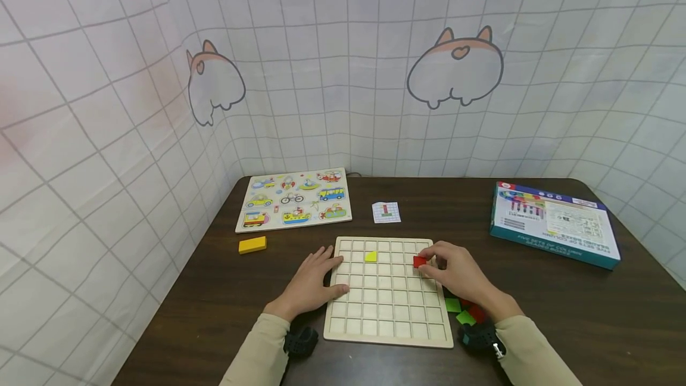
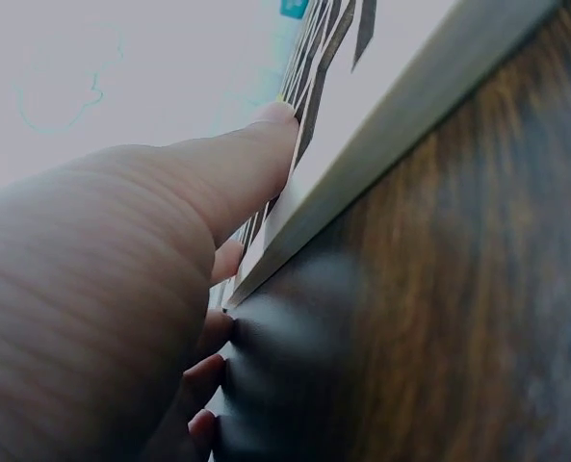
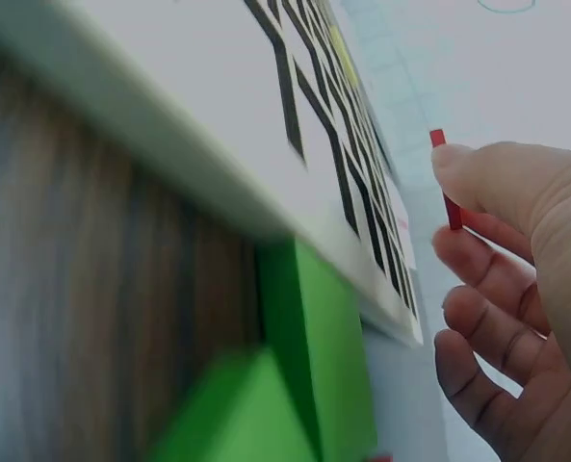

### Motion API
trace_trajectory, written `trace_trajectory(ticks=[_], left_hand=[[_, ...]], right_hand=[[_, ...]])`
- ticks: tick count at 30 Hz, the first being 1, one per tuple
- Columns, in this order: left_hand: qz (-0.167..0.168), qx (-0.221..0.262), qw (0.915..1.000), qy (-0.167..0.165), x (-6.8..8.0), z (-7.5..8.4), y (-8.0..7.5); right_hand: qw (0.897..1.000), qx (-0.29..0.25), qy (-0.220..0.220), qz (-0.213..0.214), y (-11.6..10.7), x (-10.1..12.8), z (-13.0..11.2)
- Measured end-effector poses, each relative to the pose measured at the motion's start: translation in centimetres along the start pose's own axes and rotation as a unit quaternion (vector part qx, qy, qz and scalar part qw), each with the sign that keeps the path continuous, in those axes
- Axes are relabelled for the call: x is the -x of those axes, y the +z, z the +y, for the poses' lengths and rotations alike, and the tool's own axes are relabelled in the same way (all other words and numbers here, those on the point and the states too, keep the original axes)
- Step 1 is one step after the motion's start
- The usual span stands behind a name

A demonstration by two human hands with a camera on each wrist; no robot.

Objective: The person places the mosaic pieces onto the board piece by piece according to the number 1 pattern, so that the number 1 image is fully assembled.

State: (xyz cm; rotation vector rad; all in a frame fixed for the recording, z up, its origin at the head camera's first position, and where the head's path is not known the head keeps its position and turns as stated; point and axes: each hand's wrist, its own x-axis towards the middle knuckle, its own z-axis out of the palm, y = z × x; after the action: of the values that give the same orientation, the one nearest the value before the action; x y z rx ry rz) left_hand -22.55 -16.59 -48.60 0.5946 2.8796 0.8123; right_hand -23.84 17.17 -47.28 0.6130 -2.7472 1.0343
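Grid board (image 1: 387,308): it lay flat on the dark table (image 1: 563,308), straight in front of me, and everything below was placed from it.
Left hand (image 1: 311,283): my fingers lay straight and relaxed, the palm on the table at the board's left edge, the fingertips over that edge (the left wrist view showed my thumb (image 2: 237,159) laid on the board's top face). It pinched nothing.
Right hand (image 1: 455,273): thumb and forefinger pinched the red piece (image 1: 420,261) over the board's upper right cells; the other fingers (image 3: 478,337) curled loosely beneath.
Red piece: held just above the board near its right edge; whether it touched the wood, I could not tell.
Yellow piece (image 1: 371,256): it sat in a cell in the board's second row, left of the red one and well apart from it.
Green pieces (image 1: 460,311): loose on the table against the board's right edge, under my wrist, with red bits among them.
Yellow block (image 1: 252,245): on the table off the board's upper left corner.
Vehicle puzzle (image 1: 293,199): beyond the board, to the left.
Small card (image 1: 386,212): just beyond the board's far edge.
Box (image 1: 554,223): far right of the board.
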Motion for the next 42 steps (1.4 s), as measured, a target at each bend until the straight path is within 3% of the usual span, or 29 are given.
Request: trace_trajectory(ticks=[9,21,33,42], left_hand=[[0.004,-0.002,1.0,-0.002,-0.1,-0.1,0.1],[0.008,-0.002,0.9999,-0.007,-0.2,0.1,-0.1],[0.012,-0.001,0.9999,-0.007,-0.2,0.1,0.0],[0.012,0.003,0.9999,-0.012,-0.2,0.3,-0.1]], right_hand=[[1.0,0.0,-0.001,0.008,1.3,-1.3,-1.2],[1.0,-0.018,-0.012,-0.023,2.5,-3.1,-2.3],[0.998,-0.021,0.02,-0.064,3.9,-4.3,-2.6],[0.997,-0.021,0.037,-0.062,4.2,-4.7,-2.8]])
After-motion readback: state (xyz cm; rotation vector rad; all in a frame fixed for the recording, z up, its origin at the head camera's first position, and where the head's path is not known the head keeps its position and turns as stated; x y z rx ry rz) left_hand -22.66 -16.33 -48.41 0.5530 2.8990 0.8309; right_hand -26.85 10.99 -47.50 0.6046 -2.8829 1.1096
